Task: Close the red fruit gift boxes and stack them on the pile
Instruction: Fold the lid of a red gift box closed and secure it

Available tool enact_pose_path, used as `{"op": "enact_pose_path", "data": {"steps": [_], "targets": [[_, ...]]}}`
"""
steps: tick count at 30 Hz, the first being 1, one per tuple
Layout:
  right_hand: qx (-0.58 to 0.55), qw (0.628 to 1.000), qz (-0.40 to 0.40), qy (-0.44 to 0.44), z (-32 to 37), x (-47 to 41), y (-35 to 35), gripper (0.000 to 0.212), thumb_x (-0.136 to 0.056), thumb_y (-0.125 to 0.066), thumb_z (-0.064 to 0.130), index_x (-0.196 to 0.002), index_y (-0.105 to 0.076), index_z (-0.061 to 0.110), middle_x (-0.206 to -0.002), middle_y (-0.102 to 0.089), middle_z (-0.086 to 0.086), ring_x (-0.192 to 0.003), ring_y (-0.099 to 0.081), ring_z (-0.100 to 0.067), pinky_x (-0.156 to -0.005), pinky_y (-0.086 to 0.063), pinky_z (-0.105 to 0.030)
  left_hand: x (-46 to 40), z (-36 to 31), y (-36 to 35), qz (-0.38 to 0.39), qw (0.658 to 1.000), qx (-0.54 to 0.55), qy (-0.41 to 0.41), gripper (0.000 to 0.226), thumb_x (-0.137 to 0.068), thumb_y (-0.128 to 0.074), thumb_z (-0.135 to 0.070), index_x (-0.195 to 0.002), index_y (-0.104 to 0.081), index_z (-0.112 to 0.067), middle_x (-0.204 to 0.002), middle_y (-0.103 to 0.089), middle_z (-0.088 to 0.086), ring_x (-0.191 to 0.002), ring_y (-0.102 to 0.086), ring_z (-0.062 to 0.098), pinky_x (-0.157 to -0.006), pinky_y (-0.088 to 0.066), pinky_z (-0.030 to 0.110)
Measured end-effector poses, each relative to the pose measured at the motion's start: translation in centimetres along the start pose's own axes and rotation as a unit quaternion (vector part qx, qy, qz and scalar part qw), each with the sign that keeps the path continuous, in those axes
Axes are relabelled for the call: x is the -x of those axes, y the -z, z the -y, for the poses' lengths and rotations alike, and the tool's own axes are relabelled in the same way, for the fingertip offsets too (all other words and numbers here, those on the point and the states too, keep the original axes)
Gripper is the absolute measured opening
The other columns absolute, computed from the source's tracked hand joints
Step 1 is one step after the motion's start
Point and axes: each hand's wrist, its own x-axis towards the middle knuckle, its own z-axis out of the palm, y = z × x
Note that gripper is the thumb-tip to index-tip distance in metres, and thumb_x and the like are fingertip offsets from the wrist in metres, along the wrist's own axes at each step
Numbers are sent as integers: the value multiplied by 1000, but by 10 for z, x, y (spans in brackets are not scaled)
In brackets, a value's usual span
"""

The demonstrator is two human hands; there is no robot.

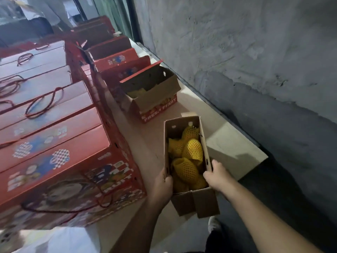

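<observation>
On my left the pile of closed red boxes fills the pale board floor, a bare strip running to the rough grey wall on the right. My left hand and right hand each grip a side wall of the open box of yellow netted fruit, near the pile. A second open box stands beyond it.
</observation>
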Motion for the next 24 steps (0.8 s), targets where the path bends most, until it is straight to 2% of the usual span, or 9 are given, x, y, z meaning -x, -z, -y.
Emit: {"op": "enact_pose_path", "data": {"steps": [2, 4, 5, 8, 11, 14, 16, 19, 24], "targets": [[-20, 999, -16, -23, 1, 23, -15, 49, -102, -50, 15, -151, -44, 14, -146, -55, -13, -133, -53, -33, -108, -45, -43, 4, 8, 11, 15, 999, -32, -3, 39, -104, -42, -9, -138, -61, -15, -101, -71, 1, -87, -68, 15, -67, -57, 22], [-57, 997, -35, -38, -5, 47, -33, 50, -102, -46, 12, -152, -45, 15, -145, -56, -13, -131, -54, -32, -109, -47, -45, 8, 17, 21, 31, 998, -59, -9, 38, -104, -43, -9, -137, -61, -14, -98, -67, -2, -87, -65, 12, -72, -56, 27], [-77, 995, -46, -47, -9, 60, -42, 49, -102, -45, 11, -151, -46, 17, -141, -58, -12, -128, -56, -32, -106, -49, -46, 13, 24, 25, 42, 997, -63, -11, 37, -104, -43, -12, -135, -62, -16, -96, -65, -5, -86, -64, 9, -75, -57, 28], [-121, 989, -68, -59, -21, 104, -72, 42, -102, -46, 9, -143, -52, 15, -124, -63, -11, -111, -62, -28, -95, -56, -48, 47, 39, 38, 49, 991, -118, -28, 32, -103, -43, -21, -125, -65, -18, -88, -63, -11, -75, -62, 4, -61, -49, 14], [-112, 986, -91, -78, -29, 144, -99, 31, -101, -49, 11, -131, -58, 13, -117, -64, -13, -105, -62, -29, -93, -56, -49, 94, 51, 51, 92, 990, -98, -34, 35, -107, -38, -25, -127, -67, -22, -105, -72, -1, -96, -68, 17, -86, -58, 36], [-96, 983, -119, -101, -32, 175, -115, 30, -105, -48, 25, -132, -58, 18, -120, -64, -11, -109, -63, -30, -97, -54, -51, 133, 55, 66, 94, 988, -123, -26, 34, -109, -37, -22, -119, -68, -14, -109, -71, 11, -101, -67, 28, -94, -56, 46], [-88, 983, -139, -75, -36, 196, -121, 27, -107, -48, 31, -128, -59, 20, -117, -65, -10, -106, -62, -27, -96, -53, -47, 155, 57, 77, 83, 983, -160, -31, 36, -111, -36, -24, -126, -65, -11, -118, -70, 14, -110, -65, 32, -102, -53, 47], [-95, 987, -129, -28, -42, 229, -129, 11, -106, -52, 24, -112, -62, 23, -105, -66, -5, -96, -62, -21, -87, -51, -40, 183, 69, 88, 31, 973, -226, -28, 41, -110, -34, -31, -140, -57, -15, -128, -64, 14, -117, -61, 32, -102, -52, 44], [-71, 992, -106, -18, -45, 283, -163, 20, -102, -51, 19, -118, -64, 16, -106, -65, -5, -101, -63, -27, -78, -47, -36, 233, 99, 116, 47, 991, -123, 17, 33, -104, -44, -26, -133, -60, -30, -117, -66, 4, -106, -64, 25, -98, -57, 49]]}}
